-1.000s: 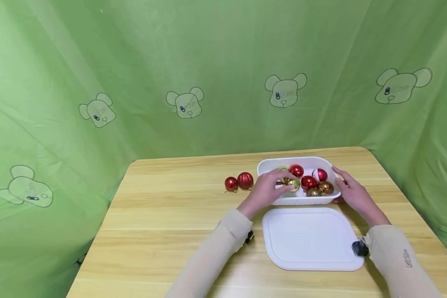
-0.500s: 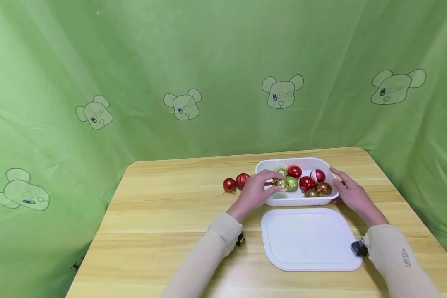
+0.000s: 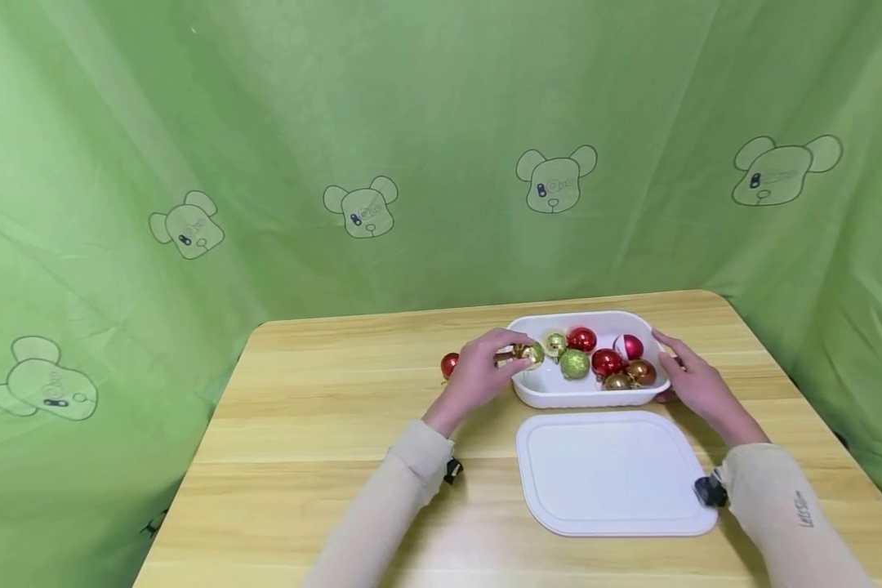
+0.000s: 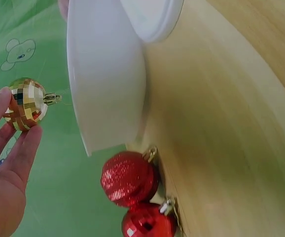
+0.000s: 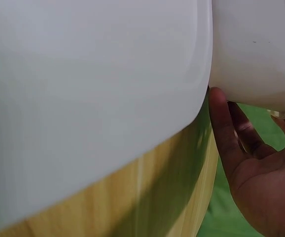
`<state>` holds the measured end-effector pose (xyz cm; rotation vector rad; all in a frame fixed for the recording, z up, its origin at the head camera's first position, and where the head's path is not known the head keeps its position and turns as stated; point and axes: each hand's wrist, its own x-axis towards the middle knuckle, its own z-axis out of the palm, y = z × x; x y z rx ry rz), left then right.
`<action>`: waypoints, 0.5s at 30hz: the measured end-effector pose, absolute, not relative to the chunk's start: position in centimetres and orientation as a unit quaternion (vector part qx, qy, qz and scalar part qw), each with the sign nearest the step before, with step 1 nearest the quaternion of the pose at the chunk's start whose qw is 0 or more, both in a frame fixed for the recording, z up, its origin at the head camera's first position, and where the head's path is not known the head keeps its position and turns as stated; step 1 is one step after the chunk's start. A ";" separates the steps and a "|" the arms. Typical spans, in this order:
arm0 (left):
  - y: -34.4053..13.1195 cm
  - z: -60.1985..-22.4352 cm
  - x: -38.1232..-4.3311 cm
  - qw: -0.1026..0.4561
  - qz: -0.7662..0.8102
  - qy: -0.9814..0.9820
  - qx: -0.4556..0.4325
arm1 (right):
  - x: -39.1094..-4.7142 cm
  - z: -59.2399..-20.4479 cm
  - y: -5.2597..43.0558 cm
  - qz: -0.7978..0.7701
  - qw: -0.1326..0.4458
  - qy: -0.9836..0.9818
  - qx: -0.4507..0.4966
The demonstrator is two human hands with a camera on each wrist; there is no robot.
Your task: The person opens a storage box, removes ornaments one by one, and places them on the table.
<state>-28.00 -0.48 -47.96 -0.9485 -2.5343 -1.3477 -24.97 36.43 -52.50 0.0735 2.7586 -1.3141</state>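
Note:
My left hand pinches a gold mirror-tiled Christmas ball between thumb and fingertips, over the left end of a white plastic box. In the left wrist view the ball's cap points toward the box's rim. My right hand grips the box's right end, its fingers spread around the end wall. Inside the box lie a green glitter ball, a pale gold ball, a red-and-white ball, and several red and copper ones.
A white lid lies flat on the wooden table in front of the box. Left of the box sit a glittery red ball and a shiny red ball, partly hidden by my left hand in the head view. Green cloth hangs behind.
My left hand has moved left with the gold ball, from the middle of the box to its left end, covering one red ball. My right hand stays on the box.

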 end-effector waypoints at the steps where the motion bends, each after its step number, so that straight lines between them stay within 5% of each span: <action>1: -0.7 -48.0 -28.0 0.060 -0.450 -0.836 -0.309 | -25.0 -52.5 36.4 -0.427 0.042 0.903 0.025; 15: -3.3 -48.4 -28.6 0.062 -0.486 -0.825 -0.282 | -25.0 -52.6 36.5 -0.428 0.042 0.902 0.021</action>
